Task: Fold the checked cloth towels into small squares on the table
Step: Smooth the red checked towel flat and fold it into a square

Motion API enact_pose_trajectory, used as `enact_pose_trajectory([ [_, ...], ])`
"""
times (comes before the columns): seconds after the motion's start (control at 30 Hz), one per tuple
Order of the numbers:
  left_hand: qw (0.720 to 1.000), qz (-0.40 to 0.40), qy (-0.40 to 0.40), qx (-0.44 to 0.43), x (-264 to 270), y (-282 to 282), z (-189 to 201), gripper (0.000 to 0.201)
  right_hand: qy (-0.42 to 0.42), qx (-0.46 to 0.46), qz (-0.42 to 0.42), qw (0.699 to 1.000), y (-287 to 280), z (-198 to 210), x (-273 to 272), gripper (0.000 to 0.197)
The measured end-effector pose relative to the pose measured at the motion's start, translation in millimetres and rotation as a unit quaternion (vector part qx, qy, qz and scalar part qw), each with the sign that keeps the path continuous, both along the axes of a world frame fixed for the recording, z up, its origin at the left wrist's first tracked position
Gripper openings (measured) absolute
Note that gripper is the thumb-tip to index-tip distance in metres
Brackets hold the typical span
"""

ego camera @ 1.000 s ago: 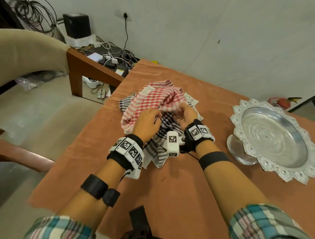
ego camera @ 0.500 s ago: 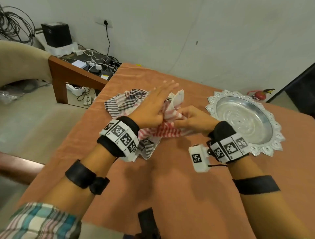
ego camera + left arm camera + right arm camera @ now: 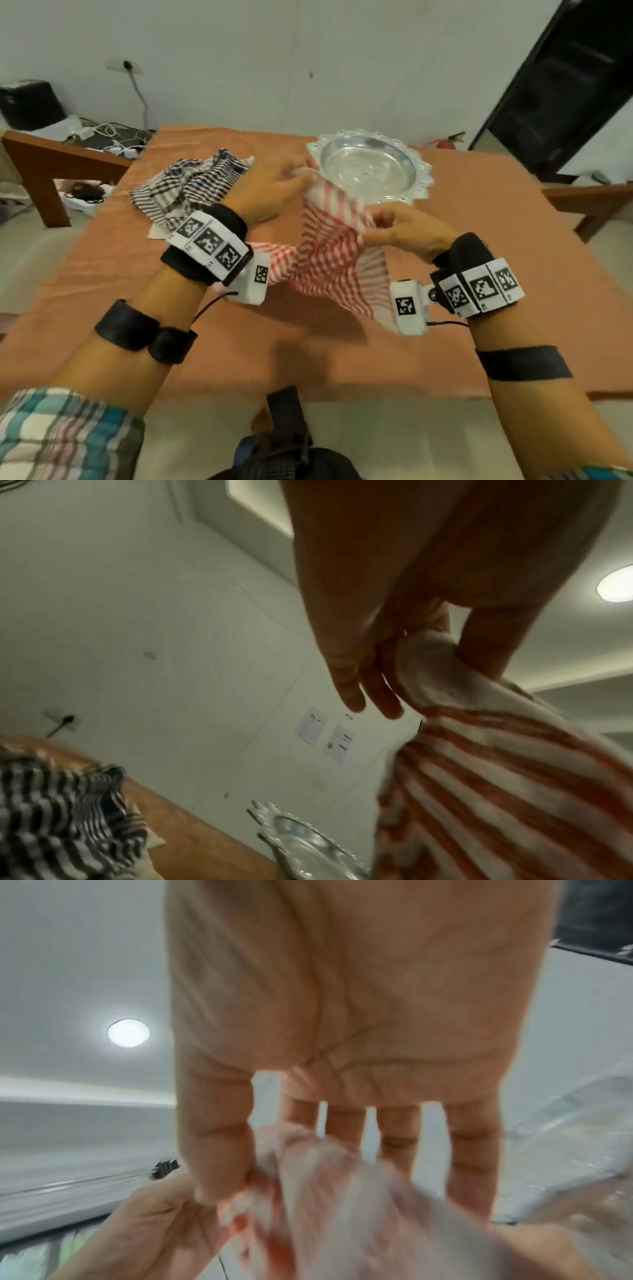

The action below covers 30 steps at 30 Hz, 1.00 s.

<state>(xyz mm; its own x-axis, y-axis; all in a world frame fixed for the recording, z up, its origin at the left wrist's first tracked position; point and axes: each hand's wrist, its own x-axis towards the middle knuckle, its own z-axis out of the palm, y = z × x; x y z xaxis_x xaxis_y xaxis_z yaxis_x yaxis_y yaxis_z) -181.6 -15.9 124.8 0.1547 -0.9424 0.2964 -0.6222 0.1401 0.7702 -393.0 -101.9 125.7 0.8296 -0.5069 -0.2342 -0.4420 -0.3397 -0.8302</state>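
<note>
A red-and-white checked towel [image 3: 329,260] hangs in the air above the orange-covered table [image 3: 239,349], held by both hands. My left hand [image 3: 274,192] pinches its upper edge just in front of the silver tray. In the left wrist view the thumb and fingers [image 3: 486,647] clamp the white hem of the towel [image 3: 496,791]. My right hand [image 3: 400,233] pinches the towel's right edge, and the blurred right wrist view shows the cloth [image 3: 335,1191] between thumb and fingers. A black-and-white checked towel [image 3: 191,185] lies crumpled at the back left of the table.
An ornate silver tray [image 3: 370,168] stands at the back centre of the table, right behind the lifted towel. A wooden side table [image 3: 54,164] with cables and a black box is at the left. A dark bag [image 3: 287,448] sits below the table's near edge.
Both hands pulled the red towel off the black-and-white one, raised it and carried it right, toward the tray. The left hand went from flat on the cloth to pinching its edge.
</note>
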Motion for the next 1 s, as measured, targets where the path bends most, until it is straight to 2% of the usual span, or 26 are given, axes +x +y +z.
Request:
enact_pose_trajectory([
  [0.1, 0.99, 0.04, 0.12, -0.055, -49.9, -4.3, 17.4, 0.018, -0.058, 0.039, -0.084, 0.994, 8.3, -16.5, -66.8, 0.018],
  [0.17, 0.988, 0.069, 0.11, -0.088, -81.2, -12.6, 27.4, 0.027, -0.049, 0.028, -0.112, 0.992, 10.9, -24.6, -111.3, 0.018],
  [0.23, 0.985, 0.095, 0.1, -0.107, -104.4, -22.6, 29.7, 0.035, -0.024, -0.017, -0.155, 0.987, 6.5, -29.6, -152.3, 0.017],
  [0.3, 0.979, 0.116, 0.122, -0.12, -116.9, -30.1, 26.0, 0.033, 0.036, -0.089, -0.21, 0.973, -3.2, -31.8, -189.4, 0.015],
  [0.33, 0.978, 0.125, 0.124, -0.115, -124.3, -35.6, 22.0, 0.03, 0.078, -0.128, -0.234, 0.961, -7.5, -31.5, -210.9, 0.022],
  [0.43, 0.988, 0.129, 0.07, -0.054, -137.0, -58.4, 8.9, 0.024, 0.155, -0.173, -0.276, 0.933, -21.3, -27.8, -261.5, 0.032],
  [0.53, 0.991, 0.124, -0.036, 0.018, -158.2, -88.5, 2.6, 0.038, 0.186, -0.196, -0.311, 0.911, -48.1, -24.7, -300.5, 0.037],
  [0.63, 0.987, 0.145, -0.053, 0.044, -180.3, -125.5, 1.9, 0.042, 0.125, -0.18, -0.336, 0.916, -86.0, -21.6, -329.7, 0.042],
  [0.7, 0.989, 0.138, -0.03, 0.042, -191.7, -152.1, -2.6, 0.041, 0.095, -0.155, -0.362, 0.914, -115.4, -18.0, -342.5, 0.034],
  [0.77, 0.989, 0.132, 0.007, 0.059, -201.6, -180.6, -7.4, 0.038, 0.079, -0.157, -0.407, 0.896, -146.8, -9.9, -351.5, 0.018],
  [0.83, 0.986, 0.122, 0.073, 0.086, -209.2, -205.9, -7.4, 0.034, 0.071, -0.196, -0.457, 0.865, -179.4, 1.1, -358.3, 0.022],
  [0.9, 0.984, 0.118, 0.099, 0.089, -209.4, -231.8, -4.7, 0.031, 0.064, -0.245, -0.49, 0.834, -205.3, 17.4, -359.7, 0.027],
  [1.0, 0.983, 0.127, 0.12, 0.054, -204.2, -268.8, 6.9, 0.026, 0.016, -0.253, -0.516, 0.818, -236.5, 40.5, -361.9, 0.024],
])
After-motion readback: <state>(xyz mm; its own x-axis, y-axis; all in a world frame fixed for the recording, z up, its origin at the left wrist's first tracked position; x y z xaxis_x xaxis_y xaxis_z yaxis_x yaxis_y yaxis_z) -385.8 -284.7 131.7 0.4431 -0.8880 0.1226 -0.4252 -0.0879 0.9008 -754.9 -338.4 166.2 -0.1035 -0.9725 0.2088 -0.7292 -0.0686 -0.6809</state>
